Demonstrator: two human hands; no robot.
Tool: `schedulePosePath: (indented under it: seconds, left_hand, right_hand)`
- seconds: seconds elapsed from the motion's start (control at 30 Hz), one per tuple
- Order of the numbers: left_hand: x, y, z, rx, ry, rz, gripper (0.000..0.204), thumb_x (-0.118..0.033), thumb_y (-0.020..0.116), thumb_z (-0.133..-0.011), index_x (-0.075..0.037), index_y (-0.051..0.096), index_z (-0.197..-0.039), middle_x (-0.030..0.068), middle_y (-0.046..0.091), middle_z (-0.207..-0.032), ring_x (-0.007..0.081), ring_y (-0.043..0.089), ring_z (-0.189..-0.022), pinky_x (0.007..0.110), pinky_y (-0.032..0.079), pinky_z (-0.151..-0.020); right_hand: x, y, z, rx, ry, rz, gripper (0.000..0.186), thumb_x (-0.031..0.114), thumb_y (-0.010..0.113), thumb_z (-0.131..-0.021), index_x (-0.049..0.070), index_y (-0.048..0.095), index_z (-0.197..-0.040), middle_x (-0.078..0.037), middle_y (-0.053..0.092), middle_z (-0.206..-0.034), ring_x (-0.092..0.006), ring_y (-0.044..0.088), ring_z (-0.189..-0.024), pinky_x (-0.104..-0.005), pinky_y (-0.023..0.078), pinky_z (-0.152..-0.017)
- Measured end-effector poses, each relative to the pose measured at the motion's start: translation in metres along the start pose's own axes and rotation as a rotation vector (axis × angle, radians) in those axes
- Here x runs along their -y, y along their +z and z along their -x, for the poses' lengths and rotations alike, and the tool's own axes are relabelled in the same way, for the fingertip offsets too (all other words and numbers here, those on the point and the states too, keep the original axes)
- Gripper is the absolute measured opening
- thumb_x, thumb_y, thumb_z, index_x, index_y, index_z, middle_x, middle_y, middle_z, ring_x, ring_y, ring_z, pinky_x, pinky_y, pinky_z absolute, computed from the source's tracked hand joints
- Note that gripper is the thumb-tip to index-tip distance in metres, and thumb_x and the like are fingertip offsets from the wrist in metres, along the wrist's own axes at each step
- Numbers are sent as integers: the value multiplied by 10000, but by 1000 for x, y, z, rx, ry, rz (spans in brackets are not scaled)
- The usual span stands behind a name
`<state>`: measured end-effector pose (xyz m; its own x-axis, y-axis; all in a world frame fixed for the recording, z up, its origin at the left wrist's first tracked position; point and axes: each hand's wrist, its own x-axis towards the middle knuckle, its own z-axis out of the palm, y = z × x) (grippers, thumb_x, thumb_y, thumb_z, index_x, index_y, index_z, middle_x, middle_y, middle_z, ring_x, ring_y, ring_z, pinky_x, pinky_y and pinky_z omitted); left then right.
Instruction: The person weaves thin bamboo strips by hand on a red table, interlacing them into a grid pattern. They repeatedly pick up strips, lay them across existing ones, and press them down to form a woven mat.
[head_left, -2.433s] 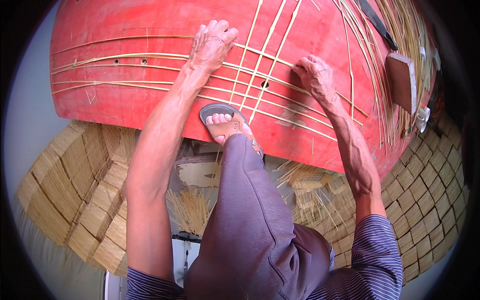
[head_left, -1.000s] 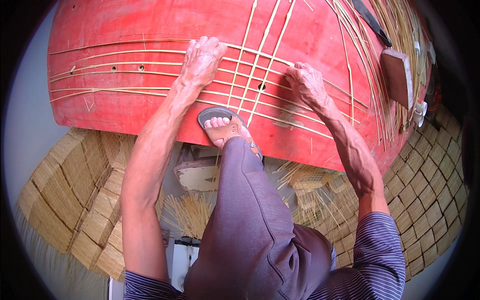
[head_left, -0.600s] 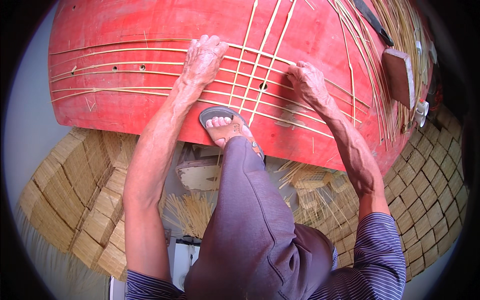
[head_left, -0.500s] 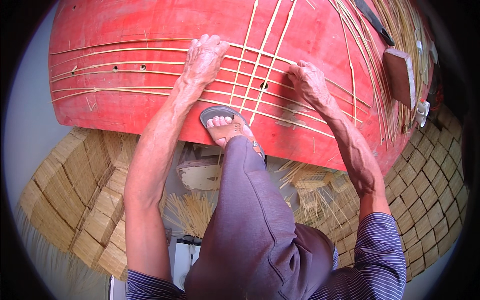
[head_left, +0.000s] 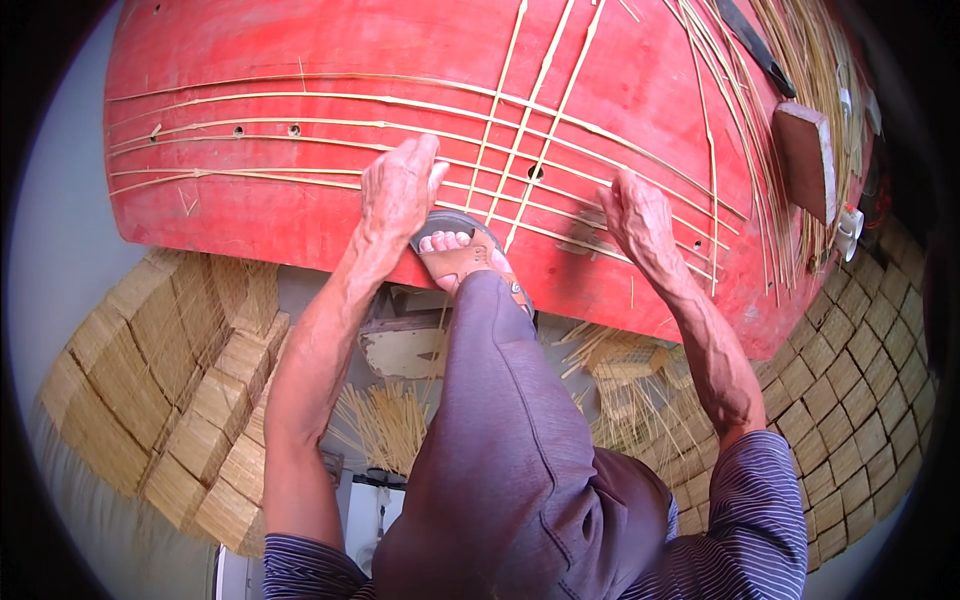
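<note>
Thin pale bamboo-like strips [head_left: 384,98] run side by side across a red board [head_left: 260,219]. Three steeper strips [head_left: 546,63] cross them, forming an open lattice right of centre. My left hand [head_left: 398,190] is curled over the lower long strips, thumb toward the lattice. On the lattice's other side, my right hand [head_left: 640,215] is closed above the same strips, its fingertips turned away and hidden. What either hand grips is hidden. Between them my sandalled foot [head_left: 458,262] rests on the board's near edge, by the lower ends of the steep strips.
Loose strips [head_left: 755,180] lie bundled at the board's right, beside a reddish-brown block [head_left: 803,160] and a dark flat tool [head_left: 752,45]. Woven matting [head_left: 850,390] spreads below right, with more woven pieces [head_left: 205,420] at left. Cut strips [head_left: 385,425] stand below the board.
Both hands have come back toward me from the upper long strips to the lower ones. My left hand has dropped nearer to my foot. The lattice keeps its shape.
</note>
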<state>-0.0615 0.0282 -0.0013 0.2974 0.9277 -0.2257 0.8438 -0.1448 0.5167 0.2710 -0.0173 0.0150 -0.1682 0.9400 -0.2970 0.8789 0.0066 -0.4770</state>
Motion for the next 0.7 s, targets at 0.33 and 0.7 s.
schedulePosePath:
  seconds: [0.33,0.7]
  left_hand:
    - [36,20,37,-83,-135,298,166,-75,666,-831,-35,541,-932,159,574,-805,342,592,-752,432,479,-687]
    - [45,44,36,-103,-122,275,226,-35,665,-798,-47,516,-967,174,580,-869,390,594,-868,469,476,-755]
  right_hand:
    - [-27,31,49,79,254,-250,118,73,577,-914,-7,491,-911,-270,580,-695,-466,608,-685,-523,464,-614]
    - [-52,44,59,-17,142,-218,27,38,506,-941,26,517,-919,-208,593,-677,-338,621,-612,-443,473,-591]
